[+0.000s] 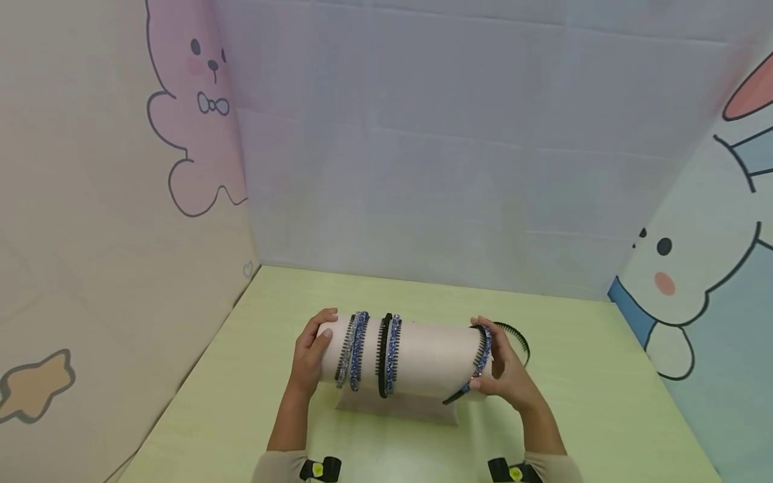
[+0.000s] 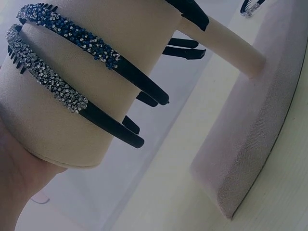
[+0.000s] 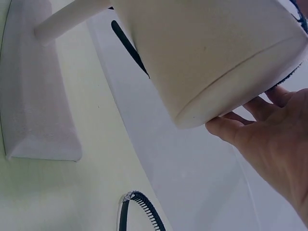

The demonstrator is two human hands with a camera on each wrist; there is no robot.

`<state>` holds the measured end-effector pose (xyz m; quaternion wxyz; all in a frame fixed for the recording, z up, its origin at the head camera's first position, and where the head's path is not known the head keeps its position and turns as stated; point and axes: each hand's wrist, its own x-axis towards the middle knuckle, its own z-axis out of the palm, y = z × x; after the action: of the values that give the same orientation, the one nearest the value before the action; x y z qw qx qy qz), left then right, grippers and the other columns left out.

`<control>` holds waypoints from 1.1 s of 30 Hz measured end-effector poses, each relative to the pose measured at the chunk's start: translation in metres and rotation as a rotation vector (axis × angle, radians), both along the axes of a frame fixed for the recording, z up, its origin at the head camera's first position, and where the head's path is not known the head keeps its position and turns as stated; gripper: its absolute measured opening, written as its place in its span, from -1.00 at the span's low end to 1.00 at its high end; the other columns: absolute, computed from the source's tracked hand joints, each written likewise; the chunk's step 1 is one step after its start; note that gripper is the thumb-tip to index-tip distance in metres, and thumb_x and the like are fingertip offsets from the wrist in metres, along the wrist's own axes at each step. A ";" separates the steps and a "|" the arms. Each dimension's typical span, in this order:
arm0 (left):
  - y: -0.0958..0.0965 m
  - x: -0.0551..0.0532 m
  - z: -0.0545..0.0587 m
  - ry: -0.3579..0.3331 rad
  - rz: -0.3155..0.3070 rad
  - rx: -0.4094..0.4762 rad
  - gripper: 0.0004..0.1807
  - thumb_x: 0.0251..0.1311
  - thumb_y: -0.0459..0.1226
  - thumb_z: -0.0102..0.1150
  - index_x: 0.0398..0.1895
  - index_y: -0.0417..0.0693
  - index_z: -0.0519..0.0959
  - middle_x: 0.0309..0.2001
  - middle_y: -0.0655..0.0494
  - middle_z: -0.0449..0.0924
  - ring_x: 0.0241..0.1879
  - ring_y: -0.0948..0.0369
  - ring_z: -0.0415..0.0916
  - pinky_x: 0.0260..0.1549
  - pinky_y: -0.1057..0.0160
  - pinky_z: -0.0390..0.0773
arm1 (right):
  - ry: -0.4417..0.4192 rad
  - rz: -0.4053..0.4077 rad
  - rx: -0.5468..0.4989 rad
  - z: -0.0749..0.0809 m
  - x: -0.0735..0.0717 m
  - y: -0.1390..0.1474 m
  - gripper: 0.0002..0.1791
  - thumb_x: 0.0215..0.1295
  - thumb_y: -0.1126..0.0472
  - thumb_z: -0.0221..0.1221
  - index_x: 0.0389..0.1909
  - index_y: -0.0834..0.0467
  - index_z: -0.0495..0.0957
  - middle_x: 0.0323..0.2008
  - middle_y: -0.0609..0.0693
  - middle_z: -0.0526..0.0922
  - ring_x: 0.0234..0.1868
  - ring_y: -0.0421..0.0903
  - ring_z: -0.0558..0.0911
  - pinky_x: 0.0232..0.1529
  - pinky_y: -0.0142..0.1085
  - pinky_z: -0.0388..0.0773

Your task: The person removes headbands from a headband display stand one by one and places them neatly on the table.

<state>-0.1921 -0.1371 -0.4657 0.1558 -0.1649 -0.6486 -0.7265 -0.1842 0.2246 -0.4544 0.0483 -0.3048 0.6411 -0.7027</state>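
Note:
A pale cylindrical headband stand (image 1: 431, 349) lies crosswise before me, its roll raised on a post above a flat base (image 2: 250, 120). My left hand (image 1: 309, 352) grips the roll's left end, thumb in front and fingers over the top. Silver (image 2: 48, 72) and blue sparkly headbands (image 2: 77, 38) sit side by side near that hand. Around the middle are a black headband (image 1: 383, 355) and another blue one (image 1: 394, 355). At the right end my right hand (image 1: 507, 369) holds a tilted blue headband (image 1: 482, 355), fingers at its top and thumb near its lower part.
Behind my right hand, another toothed headband (image 3: 144, 207) lies on the light green table (image 1: 199, 422). A pale cloth wall (image 1: 386, 168) stands behind the table, with cartoon-printed walls at left (image 1: 78, 201) and right (image 1: 725, 322).

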 end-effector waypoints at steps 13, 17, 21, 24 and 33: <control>0.001 0.000 0.000 0.006 -0.013 0.026 -0.74 0.34 -0.35 -0.15 -0.01 -0.34 0.38 0.18 -0.13 0.30 0.05 0.06 0.36 -0.14 0.26 0.44 | -0.011 -0.087 0.042 0.009 0.008 -0.009 0.05 -0.11 0.51 0.29 0.37 0.24 -0.14 0.25 0.18 0.02 0.07 -0.01 0.34 -0.20 -0.12 0.52; 0.000 0.000 0.000 0.011 -0.014 0.027 -0.75 0.34 -0.36 -0.16 -0.02 -0.34 0.38 0.18 -0.15 0.30 0.06 0.06 0.35 -0.12 0.26 0.43 | -0.036 -0.133 0.054 0.009 0.009 -0.011 0.00 -0.10 0.50 0.26 0.36 0.14 -0.08 0.26 0.14 0.04 0.08 -0.01 0.35 -0.17 -0.14 0.51; 0.000 -0.001 0.000 0.011 -0.008 0.023 -0.75 0.34 -0.36 -0.17 -0.02 -0.33 0.38 0.18 -0.07 0.32 0.07 0.06 0.34 -0.10 0.25 0.42 | -0.036 -0.105 -0.025 0.006 0.008 -0.011 -0.01 -0.09 0.50 0.24 0.36 0.19 -0.10 0.28 0.18 0.02 0.12 -0.03 0.32 -0.13 -0.17 0.50; -0.001 0.000 -0.001 0.005 -0.005 0.025 -0.75 0.34 -0.36 -0.16 -0.02 -0.33 0.38 0.17 -0.05 0.33 0.06 0.06 0.35 -0.11 0.26 0.42 | -0.047 -0.058 -0.127 0.002 0.007 -0.009 0.00 -0.08 0.50 0.24 0.36 0.23 -0.13 0.29 0.28 -0.05 0.15 -0.05 0.29 -0.09 -0.18 0.49; -0.001 0.001 0.000 0.012 -0.011 0.031 -0.75 0.34 -0.37 -0.17 -0.01 -0.35 0.37 0.17 -0.06 0.32 0.09 0.06 0.33 -0.10 0.27 0.42 | -0.063 -0.053 -0.254 -0.013 0.005 -0.007 0.03 -0.04 0.43 0.27 0.38 0.24 -0.18 0.29 0.33 -0.14 0.16 -0.05 0.28 -0.06 -0.20 0.47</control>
<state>-0.1913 -0.1377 -0.4661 0.1582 -0.1705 -0.6353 -0.7364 -0.1793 0.2175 -0.4670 0.0108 -0.2691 0.5528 -0.7886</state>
